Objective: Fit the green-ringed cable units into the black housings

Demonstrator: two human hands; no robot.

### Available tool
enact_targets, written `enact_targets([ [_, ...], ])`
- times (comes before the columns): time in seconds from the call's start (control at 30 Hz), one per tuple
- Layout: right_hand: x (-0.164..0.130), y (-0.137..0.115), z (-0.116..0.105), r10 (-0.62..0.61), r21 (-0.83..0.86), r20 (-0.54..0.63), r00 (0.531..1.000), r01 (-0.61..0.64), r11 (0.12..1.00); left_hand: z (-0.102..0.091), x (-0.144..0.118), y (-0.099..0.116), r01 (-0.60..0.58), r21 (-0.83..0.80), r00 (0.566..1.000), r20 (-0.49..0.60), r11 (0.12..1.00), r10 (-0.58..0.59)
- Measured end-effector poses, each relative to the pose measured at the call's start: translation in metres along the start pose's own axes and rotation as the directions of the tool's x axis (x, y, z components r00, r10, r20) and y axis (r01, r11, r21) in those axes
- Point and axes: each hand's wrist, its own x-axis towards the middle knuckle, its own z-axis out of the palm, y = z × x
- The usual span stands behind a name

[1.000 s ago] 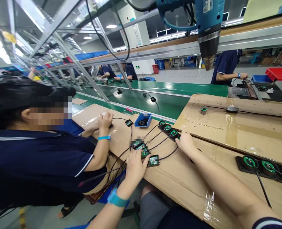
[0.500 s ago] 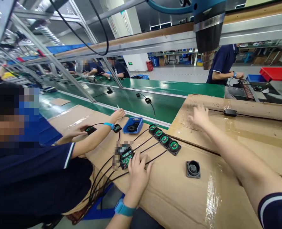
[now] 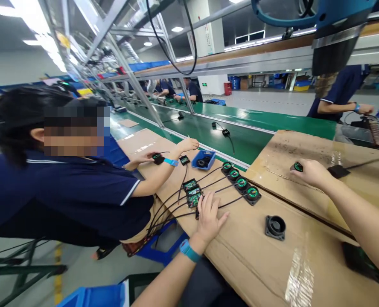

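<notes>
My left hand (image 3: pixel 210 216) lies with its fingers stretched over black cables, fingertips beside the black boxes with green circuit boards (image 3: pixel 193 194). To its right runs a row of several round black housings with green ring boards (image 3: pixel 241 184), each with a cable. My right hand (image 3: pixel 313 174) is closed around a small round black housing with a green board (image 3: pixel 298 166), above the cardboard at the right. Beyond that hand rests a flat black box with cables (image 3: pixel 338 171). An empty square-based black housing (image 3: pixel 275 227) sits on the nearer cardboard.
At the left, a co-worker (image 3: pixel 90 187) handles small black parts near a blue bin (image 3: pixel 203 160) of black pieces. A green conveyor belt (image 3: pixel 253 143) runs behind the cardboard. A blue power tool (image 3: pixel 339 38) hangs overhead. A dark object (image 3: pixel 362 262) lies beneath my right forearm.
The view has turned left, so everything sits further right. My right hand, blurred before, now has a round housing with a green board in it. My left hand remains by the circuit boards.
</notes>
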Motion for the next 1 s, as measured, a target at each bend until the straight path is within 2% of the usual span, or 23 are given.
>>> enact_targets([
  [0.1, -0.07, -0.023, -0.03, 0.01, 0.188, -0.191, 0.982, 0.027, 0.982, 0.002, 0.003, 0.029, -0.077, -0.225, 0.995, 0.046, 0.971, 0.09],
  [0.2, -0.134, -0.057, -0.059, 0.12, 0.417, -0.287, 0.95, 0.011, 0.909, 0.011, 0.014, 0.078, -0.022, -0.457, 0.983, 0.154, 0.889, 0.103],
  [0.3, -0.182, -0.09, -0.078, 0.208, 0.664, -0.331, 0.92, 0.071, 0.744, 0.023, 0.025, 0.128, -0.02, -0.61, 0.973, 0.171, 0.792, 0.156],
  [0.37, -0.204, -0.106, -0.083, 0.272, 0.79, -0.333, 0.903, 0.11, 0.603, 0.033, 0.03, 0.15, 0.016, -0.674, 0.968, 0.195, 0.738, 0.157],
  [0.43, -0.218, -0.117, -0.08, 0.339, 0.871, -0.306, 0.89, 0.117, 0.477, 0.042, 0.03, 0.16, 0.15, -0.727, 0.955, 0.282, 0.67, 0.092],
  [0.5, -0.226, -0.122, -0.068, 0.382, 0.927, -0.233, 0.894, 0.086, 0.364, 0.048, 0.026, 0.159, 0.279, -0.768, 0.932, 0.362, 0.576, 0.031],
  [0.57, -0.229, -0.125, -0.05, 0.385, 0.955, -0.143, 0.912, 0.025, 0.295, 0.05, 0.018, 0.152, 0.316, -0.788, 0.928, 0.373, 0.528, 0.001],
  [0.63, -0.227, -0.127, -0.028, 0.355, 0.951, -0.079, 0.931, -0.036, 0.307, 0.047, 0.009, 0.144, 0.305, -0.761, 0.94, 0.338, 0.572, -0.052],
  [0.7, -0.224, -0.128, -0.007, 0.333, 0.922, -0.057, 0.941, -0.077, 0.378, 0.042, 0.003, 0.139, 0.297, -0.701, 0.948, 0.296, 0.648, -0.114],
  [0.77, -0.221, -0.13, 0.011, 0.331, 0.883, -0.052, 0.942, -0.111, 0.455, 0.039, -0.001, 0.137, 0.277, -0.674, 0.953, 0.283, 0.685, -0.106],
  [0.9, -0.217, -0.138, 0.028, 0.323, 0.801, -0.026, 0.946, -0.174, 0.573, 0.041, -0.002, 0.136, 0.262, -0.733, 0.943, 0.333, 0.628, -0.005],
  [1.0, -0.215, -0.146, 0.03, 0.294, 0.767, -0.002, 0.956, -0.187, 0.614, 0.045, -0.002, 0.136, 0.281, -0.713, 0.953, 0.289, 0.642, -0.096],
])
